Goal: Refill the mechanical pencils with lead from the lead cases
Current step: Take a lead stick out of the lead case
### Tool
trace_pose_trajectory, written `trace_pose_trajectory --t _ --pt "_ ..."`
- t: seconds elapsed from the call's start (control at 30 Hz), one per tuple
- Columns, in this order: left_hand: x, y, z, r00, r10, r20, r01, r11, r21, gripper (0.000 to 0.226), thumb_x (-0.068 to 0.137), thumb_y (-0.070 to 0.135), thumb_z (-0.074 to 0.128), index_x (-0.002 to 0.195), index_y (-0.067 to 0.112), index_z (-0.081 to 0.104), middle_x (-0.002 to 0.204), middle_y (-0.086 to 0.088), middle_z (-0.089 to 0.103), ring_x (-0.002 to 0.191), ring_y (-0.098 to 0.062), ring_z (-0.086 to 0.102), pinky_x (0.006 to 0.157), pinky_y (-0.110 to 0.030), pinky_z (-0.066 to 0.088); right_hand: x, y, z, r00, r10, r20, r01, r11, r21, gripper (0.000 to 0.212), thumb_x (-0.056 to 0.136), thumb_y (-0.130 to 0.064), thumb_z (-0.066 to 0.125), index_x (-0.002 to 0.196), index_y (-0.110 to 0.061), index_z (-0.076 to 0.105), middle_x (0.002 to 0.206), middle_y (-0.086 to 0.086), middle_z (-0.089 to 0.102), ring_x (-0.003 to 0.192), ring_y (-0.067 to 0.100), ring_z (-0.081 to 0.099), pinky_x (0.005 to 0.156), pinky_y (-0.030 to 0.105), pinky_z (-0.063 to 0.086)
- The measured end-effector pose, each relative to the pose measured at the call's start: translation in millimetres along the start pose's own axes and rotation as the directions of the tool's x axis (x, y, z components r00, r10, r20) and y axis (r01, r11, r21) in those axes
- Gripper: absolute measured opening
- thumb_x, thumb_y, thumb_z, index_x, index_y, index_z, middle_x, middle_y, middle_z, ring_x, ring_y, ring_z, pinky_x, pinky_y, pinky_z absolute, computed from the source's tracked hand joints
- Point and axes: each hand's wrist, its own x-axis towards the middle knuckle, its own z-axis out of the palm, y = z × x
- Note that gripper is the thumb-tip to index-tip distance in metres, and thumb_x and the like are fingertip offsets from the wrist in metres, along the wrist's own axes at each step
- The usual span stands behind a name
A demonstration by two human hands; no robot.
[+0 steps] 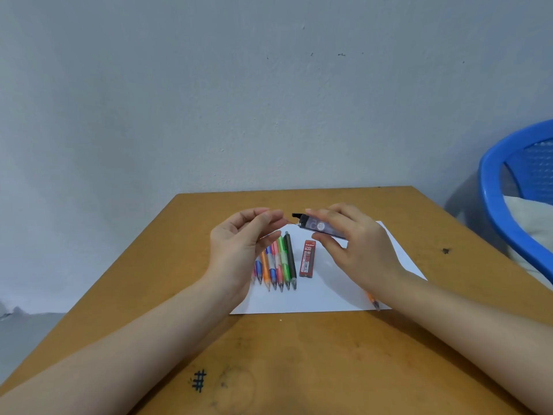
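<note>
My right hand [351, 244] holds a grey see-through lead case [321, 227] tilted above the table, its black cap end open and pointing left. My left hand [239, 244] is raised beside it, and its fingertips pinch a thin lead [291, 222] coming from the case's mouth. Below my hands, several mechanical pencils [276, 263] in orange, blue, pink, green and black lie side by side on a white paper sheet [323, 295]. A red 2B lead case [307, 259] lies flat to their right. Under my right wrist an orange pencil [373, 301] shows only its tip.
A brown wooden table [299, 354] carries everything; pen scribbles mark its near part. A blue plastic chair [514, 187] stands off the right edge. A grey wall stands directly behind the table's far edge.
</note>
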Motion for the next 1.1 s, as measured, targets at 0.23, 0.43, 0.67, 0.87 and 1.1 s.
trace_pose_trajectory --t 0.23,0.43,0.67,0.87,1.1 --pt "4 8 -5 0.991 0.082 -0.102 -0.073 0.993 0.089 0.011 0.088 0.012 0.062 0.096 0.014 0.069 0.078 0.001 0.074 0.068 -0.004 0.066 0.053 -0.016 0.052 -1 1 2 0.997 0.077 0.032 -0.078 0.996 0.042 0.036 0.082 -0.025 0.062 0.118 -0.022 0.065 0.097 -0.002 0.065 0.082 0.018 0.059 0.071 0.032 0.046" --pt "5 5 -7 0.989 0.130 -0.077 -0.106 0.961 0.254 0.012 0.089 0.015 0.062 0.097 0.020 0.069 0.079 0.005 0.074 0.068 -0.003 0.066 0.053 -0.016 0.053 -1 3 3 0.995 0.099 0.017 -0.100 0.991 0.090 0.046 0.085 -0.014 0.066 0.130 -0.022 0.057 0.105 0.004 0.066 0.094 0.022 0.059 0.076 0.032 0.048" --pt "2 -2 -7 0.992 0.124 0.004 -0.116 0.917 0.381 0.013 0.089 0.013 0.061 0.098 0.020 0.069 0.080 0.003 0.074 0.063 -0.005 0.067 0.052 -0.016 0.052 4 4 -1 0.992 0.123 0.031 -0.127 0.978 0.165 0.058 0.085 -0.004 0.066 0.135 -0.026 0.049 0.102 0.002 0.063 0.084 0.013 0.056 0.070 0.032 0.055" --pt "6 -7 -8 0.992 0.117 0.042 -0.123 0.879 0.461 0.015 0.090 0.012 0.060 0.097 0.022 0.069 0.076 0.008 0.072 0.065 0.001 0.067 0.052 -0.011 0.049 8 -1 -7 0.966 0.247 0.081 -0.260 0.915 0.307 0.063 0.083 -0.002 0.067 0.129 -0.039 0.046 0.091 -0.008 0.059 0.083 0.004 0.059 0.071 0.008 0.048" --pt "10 -9 -12 0.989 0.137 0.056 -0.147 0.853 0.501 0.014 0.090 0.013 0.061 0.095 0.025 0.068 0.074 0.012 0.072 0.068 0.000 0.067 0.055 -0.011 0.049 10 -6 -11 0.919 0.356 0.168 -0.393 0.844 0.363 0.053 0.083 -0.006 0.068 0.115 -0.046 0.053 0.087 -0.010 0.063 0.080 -0.004 0.058 0.068 -0.001 0.039"
